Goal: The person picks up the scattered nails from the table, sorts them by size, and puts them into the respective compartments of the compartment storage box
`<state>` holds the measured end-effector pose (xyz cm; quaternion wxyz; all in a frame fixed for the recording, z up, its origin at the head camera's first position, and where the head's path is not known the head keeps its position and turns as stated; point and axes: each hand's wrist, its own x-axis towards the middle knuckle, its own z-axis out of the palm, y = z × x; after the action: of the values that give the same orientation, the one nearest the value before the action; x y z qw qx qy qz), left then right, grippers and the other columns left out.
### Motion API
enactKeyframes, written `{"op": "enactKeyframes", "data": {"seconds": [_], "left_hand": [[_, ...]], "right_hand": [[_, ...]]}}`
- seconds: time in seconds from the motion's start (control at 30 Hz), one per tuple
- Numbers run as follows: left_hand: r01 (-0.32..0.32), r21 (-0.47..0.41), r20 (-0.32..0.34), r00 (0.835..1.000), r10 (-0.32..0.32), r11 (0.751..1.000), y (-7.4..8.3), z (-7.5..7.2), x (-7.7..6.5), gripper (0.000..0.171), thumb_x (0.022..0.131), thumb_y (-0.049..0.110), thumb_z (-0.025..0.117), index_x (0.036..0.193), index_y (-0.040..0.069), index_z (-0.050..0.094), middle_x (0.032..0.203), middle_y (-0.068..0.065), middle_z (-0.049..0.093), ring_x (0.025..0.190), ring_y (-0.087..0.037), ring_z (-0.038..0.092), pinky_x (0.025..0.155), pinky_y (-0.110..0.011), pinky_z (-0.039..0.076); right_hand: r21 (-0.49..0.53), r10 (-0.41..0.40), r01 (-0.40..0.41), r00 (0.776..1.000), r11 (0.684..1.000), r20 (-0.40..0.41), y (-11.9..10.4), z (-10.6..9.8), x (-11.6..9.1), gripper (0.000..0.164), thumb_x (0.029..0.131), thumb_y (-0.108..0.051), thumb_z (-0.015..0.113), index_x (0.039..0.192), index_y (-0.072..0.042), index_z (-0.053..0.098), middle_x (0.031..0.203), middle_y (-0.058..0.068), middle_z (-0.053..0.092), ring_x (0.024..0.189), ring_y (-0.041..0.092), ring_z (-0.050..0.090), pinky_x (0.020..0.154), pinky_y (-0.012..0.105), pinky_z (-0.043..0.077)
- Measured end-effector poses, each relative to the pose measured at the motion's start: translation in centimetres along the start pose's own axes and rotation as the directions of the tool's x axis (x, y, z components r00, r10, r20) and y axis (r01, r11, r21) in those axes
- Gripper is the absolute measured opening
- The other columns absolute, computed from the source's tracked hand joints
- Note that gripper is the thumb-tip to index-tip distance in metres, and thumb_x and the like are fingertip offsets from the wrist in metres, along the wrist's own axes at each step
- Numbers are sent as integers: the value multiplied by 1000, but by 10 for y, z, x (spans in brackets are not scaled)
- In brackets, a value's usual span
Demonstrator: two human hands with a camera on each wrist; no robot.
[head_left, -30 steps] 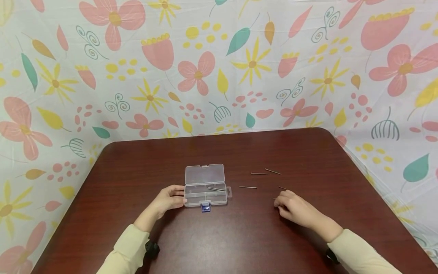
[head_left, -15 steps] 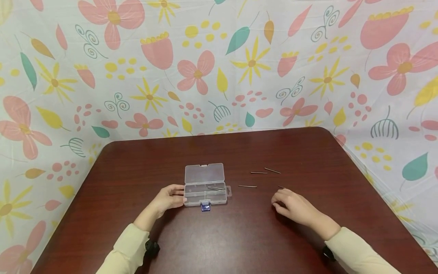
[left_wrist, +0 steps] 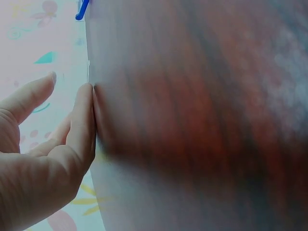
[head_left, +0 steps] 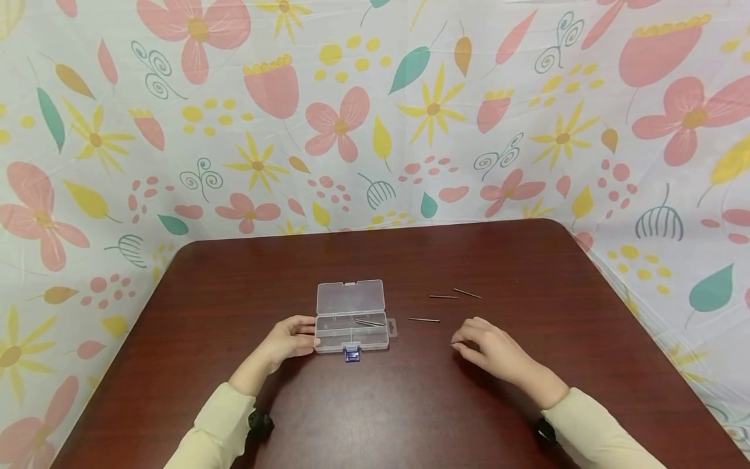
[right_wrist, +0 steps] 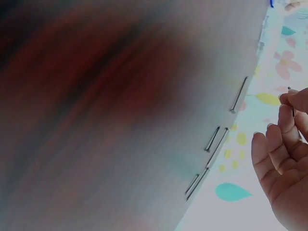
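A clear plastic storage box [head_left: 370, 348] lies on the table with its lid [head_left: 350, 297] folded back and its blue latch [head_left: 352, 355] hanging forward. Fingertips and thumb of my left hand [head_left: 289, 337] rest against the box's left side, the fingers mostly straight. Two or so thin nails lie inside the box's back compartment. My right hand [head_left: 489, 346] is raised a little over the table, right of the box. Between its thumb and index finger it pinches a nail [right_wrist: 293, 111], seen in the right wrist view; in the head view the fingers hide it.
Three nails lie loose to the right of the box: one nearer [head_left: 424, 320], one behind it [head_left: 443, 297] and a slanted one [head_left: 467, 293]. The brown table [head_left: 263, 267] has rounded back corners. A flowered cloth [head_left: 351, 130] hangs behind it.
My right hand has moved left toward the box with the nail, after lifting it off the table. Another nail behind that hand is now hidden. My left hand and the box stay put.
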<state>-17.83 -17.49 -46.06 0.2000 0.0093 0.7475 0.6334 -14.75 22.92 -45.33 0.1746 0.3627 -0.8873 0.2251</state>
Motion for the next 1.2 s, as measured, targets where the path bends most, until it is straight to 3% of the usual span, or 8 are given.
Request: {"op": "enactKeyframes", "data": {"seconds": [0.33,0.63,1.2], "left_hand": [[-18,27,-1,1000,18,999,-1,-2,-1,54,84,-2,65,131,-14,42,124,-35,52,91,-14,63,84,-34,55],[-9,60,-21,1000,10,998,-1,-2,2,53,83,0,66,130,-12,44,122,-31,55,93,-16,62,83,-32,55],[-9,59,-17,1000,10,998,-1,-2,2,53,83,0,66,130,-13,44,122,-33,55,92,-16,62,85,-35,55]], "right_hand": [[45,-41,44,997,998,-65,-8,9,18,16,73,-3,77,84,-13,71,79,-11,64,77,6,55,64,21,47],[102,-50,56,997,993,-64,-12,17,30,14,75,-2,76,85,-11,73,80,-8,69,76,9,61,65,23,50],[140,-43,47,999,989,-31,-28,31,65,7,80,-10,73,87,-11,75,79,-5,69,76,9,61,63,23,50]]}}
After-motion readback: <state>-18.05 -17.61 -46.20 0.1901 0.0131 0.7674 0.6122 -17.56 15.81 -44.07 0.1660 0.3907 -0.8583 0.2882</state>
